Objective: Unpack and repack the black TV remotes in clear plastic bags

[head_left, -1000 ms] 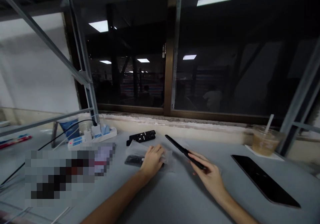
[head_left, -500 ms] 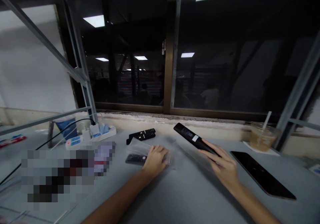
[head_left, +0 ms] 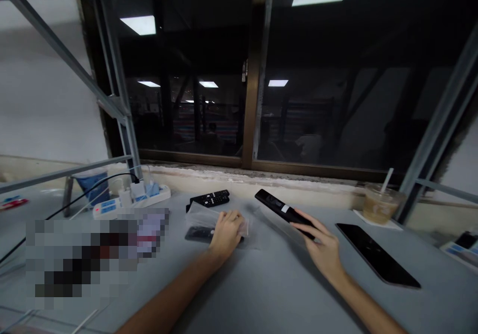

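My right hand [head_left: 320,242] is closed around the end of a black remote control [head_left: 274,203], held tilted above the table with its labelled back showing. A clear plastic sleeve [head_left: 278,226] hangs along the underside of that remote. With fingers curled down, my left hand [head_left: 226,233] grips a crinkled clear plastic bag [head_left: 201,216] on the table. Beneath this bag lies a dark remote [head_left: 197,234], partly covered by the plastic and my hand. Just behind, black remotes [head_left: 212,199] with buttons facing up lie overlapping on the table.
A black tablet or large phone [head_left: 377,254] lies at the right, in front of a straw cup [head_left: 381,205] on a napkin. On the left are a white power strip [head_left: 108,208] with plugs and cables, a blue container [head_left: 91,187] and a blurred-out patch. A window stands behind.
The view has turned slightly, moving most things a little left in the picture. Both hands keep their hold, and the raised remote appears slightly lower.
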A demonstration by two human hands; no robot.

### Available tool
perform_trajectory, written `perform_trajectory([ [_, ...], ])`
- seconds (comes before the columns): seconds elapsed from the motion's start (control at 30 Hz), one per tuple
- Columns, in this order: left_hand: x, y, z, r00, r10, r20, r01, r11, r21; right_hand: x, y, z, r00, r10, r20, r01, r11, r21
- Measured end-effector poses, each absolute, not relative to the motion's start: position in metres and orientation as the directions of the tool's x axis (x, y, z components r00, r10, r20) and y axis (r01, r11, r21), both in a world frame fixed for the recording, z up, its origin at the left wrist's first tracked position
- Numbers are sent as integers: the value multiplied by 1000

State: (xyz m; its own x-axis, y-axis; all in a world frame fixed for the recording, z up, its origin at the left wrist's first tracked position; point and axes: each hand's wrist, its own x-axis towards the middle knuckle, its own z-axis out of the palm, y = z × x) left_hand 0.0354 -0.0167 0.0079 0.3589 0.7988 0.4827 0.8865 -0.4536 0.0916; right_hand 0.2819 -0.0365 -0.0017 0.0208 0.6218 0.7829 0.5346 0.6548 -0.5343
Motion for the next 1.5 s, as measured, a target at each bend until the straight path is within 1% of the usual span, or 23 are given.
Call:
perform_trajectory([
  [0.07,36,-17,8,358,791,496,881,-462,100,275,-38,1,195,738,646,394,544,-741],
  [0.1,36,-17,8,355,788,503,879,-464,106,272,-39,3,267,782,563,295,490,-820],
  [0.13,36,-17,8,352,786,509,878,-466,113,270,-39,5,317,811,492,197,451,-871],
  [0.2,37,-17,8,346,779,523,875,-469,119,268,-39,8,359,843,401,47,412,-910],
  [0.27,37,-17,7,356,765,537,869,-482,111,269,-38,11,369,859,355,-46,398,-916],
  [0.37,39,-17,6,379,748,545,863,-499,85,271,-37,12,353,896,268,-153,338,-929],
  [0.47,40,-18,6,398,738,545,859,-508,60,273,-36,13,361,911,198,-210,286,-935],
  [0.53,40,-20,8,406,733,546,854,-516,58,273,-36,13,384,905,185,-213,282,-935],
  [0.63,42,-23,10,407,732,547,848,-525,71,273,-36,14,399,894,203,-171,290,-942],
  [0.8,43,-27,13,434,712,552,818,-569,91,275,-35,15,423,855,301,-1,332,-943],
  [0.97,43,-26,11,482,678,555,782,-619,77,276,-37,14,375,851,366,127,345,-930],
  [1.13,42,-23,9,506,669,544,774,-630,55,271,-45,18,329,851,408,197,361,-912],
  [1.3,41,-22,10,494,662,564,784,-620,41,267,-46,18,299,863,406,184,366,-912],
  [1.4,40,-22,13,497,660,564,792,-610,15,268,-45,17,242,907,344,150,315,-937],
  [1.5,38,-22,17,499,646,578,796,-606,-9,268,-46,17,131,956,264,89,254,-963],
])
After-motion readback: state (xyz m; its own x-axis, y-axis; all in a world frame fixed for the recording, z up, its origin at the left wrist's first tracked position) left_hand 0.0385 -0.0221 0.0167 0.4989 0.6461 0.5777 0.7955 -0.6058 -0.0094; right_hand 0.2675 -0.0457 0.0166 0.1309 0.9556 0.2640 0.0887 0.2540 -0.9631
